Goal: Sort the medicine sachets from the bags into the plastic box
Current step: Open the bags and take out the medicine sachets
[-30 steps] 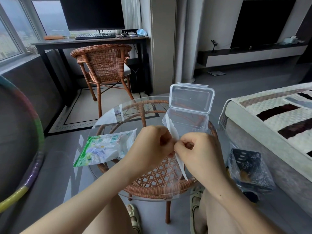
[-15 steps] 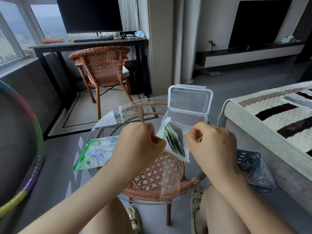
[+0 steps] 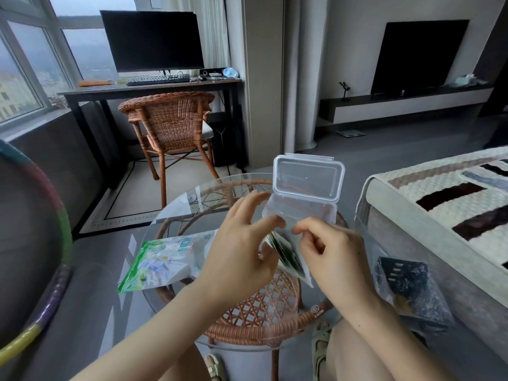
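Slip risk: the clear bag (image 3: 298, 266) hangs just in front of the box (image 3: 328, 213) on one pinch. If that pinch lets go, down it goes onto the table (image 3: 192, 199), short of the box!
Spill risk: the film looks thin and floppy. A hard tug at the mouth could tear it or fling sachets (image 3: 286, 251) out beside the box.
Knock risk: the box looks light, with its lid standing open. A stray knuckle could shove it away.
Left hand (image 3: 242, 243): just left-front of the box, fingers spread and fairly straight, gripping nothing. The forefinger tip is at the bag's mouth, ready to part it, I'd say.
Right hand (image 3: 330, 248): right in front of the box, fingers curled, pinching the bag's top edge.
Sachets: dark green, inside the clear bag. None seen in the box.
Green bag (image 3: 162, 261): flat on the table, well left-front of the box, untouched.
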The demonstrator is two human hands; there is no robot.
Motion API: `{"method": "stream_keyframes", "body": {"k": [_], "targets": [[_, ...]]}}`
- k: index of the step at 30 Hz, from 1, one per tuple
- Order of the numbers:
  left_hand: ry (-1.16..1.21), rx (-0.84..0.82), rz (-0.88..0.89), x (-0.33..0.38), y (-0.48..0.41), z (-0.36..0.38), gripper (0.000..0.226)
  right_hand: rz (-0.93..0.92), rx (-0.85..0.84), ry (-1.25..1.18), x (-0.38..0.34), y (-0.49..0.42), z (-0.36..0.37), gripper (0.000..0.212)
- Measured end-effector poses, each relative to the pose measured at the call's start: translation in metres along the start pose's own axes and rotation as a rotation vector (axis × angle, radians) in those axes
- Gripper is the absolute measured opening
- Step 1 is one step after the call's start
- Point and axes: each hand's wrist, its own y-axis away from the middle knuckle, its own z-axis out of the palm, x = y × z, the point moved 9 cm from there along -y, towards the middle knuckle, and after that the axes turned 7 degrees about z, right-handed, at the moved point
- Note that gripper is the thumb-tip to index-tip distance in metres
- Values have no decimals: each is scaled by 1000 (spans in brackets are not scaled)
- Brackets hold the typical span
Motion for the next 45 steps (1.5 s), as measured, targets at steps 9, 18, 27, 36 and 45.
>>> {"method": "stream_keyframes", "body": {"k": [9,18,27,36,45], "targets": [[-359,-193,228,2,5,41,57,117,56,-160,30,-2,-9,30],[-383,44,387,35,1,3,52,146,145,-125,42,9,-26,33],[-194,-452,180,-11,-1,77,80,431,-65,-272,74,26,32,32],[-272,-775,88,-31,7,134,119,501,-251,-235,113,34,39,37],[-140,-1095,142,-30,2,178,140,629,-444,-438,153,52,50,43]]}}
